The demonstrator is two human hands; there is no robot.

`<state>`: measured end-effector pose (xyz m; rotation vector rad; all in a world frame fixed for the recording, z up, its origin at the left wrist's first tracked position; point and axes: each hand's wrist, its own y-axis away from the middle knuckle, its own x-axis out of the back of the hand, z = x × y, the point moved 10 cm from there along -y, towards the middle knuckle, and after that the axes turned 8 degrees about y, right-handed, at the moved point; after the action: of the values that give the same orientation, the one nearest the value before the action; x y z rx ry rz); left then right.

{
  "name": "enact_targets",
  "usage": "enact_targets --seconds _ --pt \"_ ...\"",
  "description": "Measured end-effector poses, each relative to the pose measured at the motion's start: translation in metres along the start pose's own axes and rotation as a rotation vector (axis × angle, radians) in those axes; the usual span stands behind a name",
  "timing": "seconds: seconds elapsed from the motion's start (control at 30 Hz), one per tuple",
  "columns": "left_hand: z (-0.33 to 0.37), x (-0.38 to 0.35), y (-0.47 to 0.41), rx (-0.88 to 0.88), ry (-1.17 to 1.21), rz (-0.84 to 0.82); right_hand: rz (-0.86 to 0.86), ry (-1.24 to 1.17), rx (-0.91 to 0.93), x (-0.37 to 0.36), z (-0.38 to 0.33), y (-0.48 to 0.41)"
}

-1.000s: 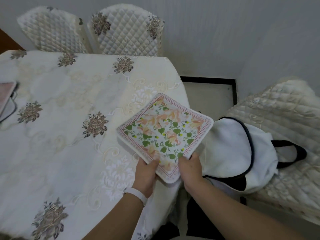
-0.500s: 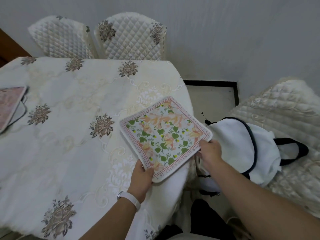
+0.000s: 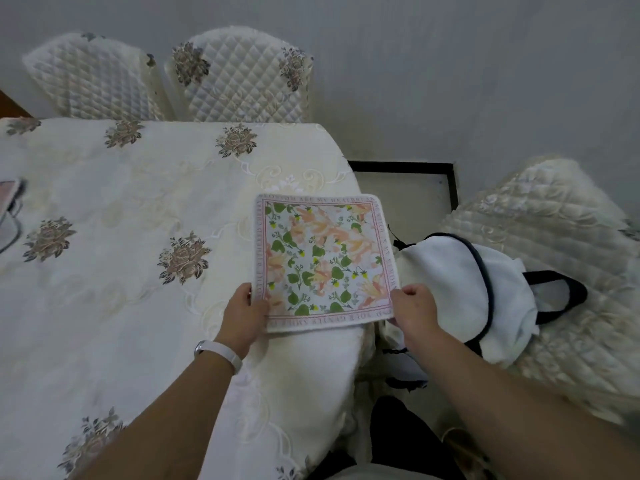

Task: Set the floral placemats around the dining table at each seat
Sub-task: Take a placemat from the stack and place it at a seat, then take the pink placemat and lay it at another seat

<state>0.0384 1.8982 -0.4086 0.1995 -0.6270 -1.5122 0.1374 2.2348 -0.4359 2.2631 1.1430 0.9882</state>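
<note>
A square floral placemat (image 3: 323, 261) with a pink lettered border, green leaves and peach blossoms lies squared to the near right edge of the dining table (image 3: 104, 306), which is draped in a cream embroidered tablecloth with brown rose motifs. The left hand (image 3: 242, 315), with a white band on its wrist, pinches the mat's near left corner, thumb on top and fingers tucked underneath. The right hand (image 3: 414, 308) is closed on the near right corner, knuckles up, where the mat juts slightly past the table edge.

Just right of the mat, a white fabric tote bag with dark navy trim and handles (image 3: 464, 292) slumps on a quilted cream chair seat (image 3: 554, 237), its near side almost touching the right hand; it crowds the gap between chair and table. Two quilted cream chair backs (image 3: 239, 77) stand side by side at the far edge of the table, against a pale grey wall. At the far left edge of the table a pinkish flat item (image 3: 8, 195) is partly cut off by the frame, too little of it showing to tell what it is. Dark trouser fabric (image 3: 398, 431) shows below between the arms
</note>
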Motion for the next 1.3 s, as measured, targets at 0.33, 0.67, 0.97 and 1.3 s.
enact_targets --seconds 0.33,0.67,0.97,1.3 --pt "-0.007 0.017 -0.027 0.061 0.003 0.140 -0.166 -0.007 -0.081 -0.024 0.019 0.007" --pt "-0.021 0.042 -0.036 0.110 -0.029 0.234 -0.246 0.304 0.065 -0.035 0.008 0.013" --pt "-0.025 0.051 -0.032 0.110 0.024 0.222 -0.304 0.196 -0.029 -0.042 0.015 0.013" --pt "-0.024 0.060 -0.019 0.153 -0.014 0.316 -0.337 0.290 0.015 -0.034 0.011 -0.001"
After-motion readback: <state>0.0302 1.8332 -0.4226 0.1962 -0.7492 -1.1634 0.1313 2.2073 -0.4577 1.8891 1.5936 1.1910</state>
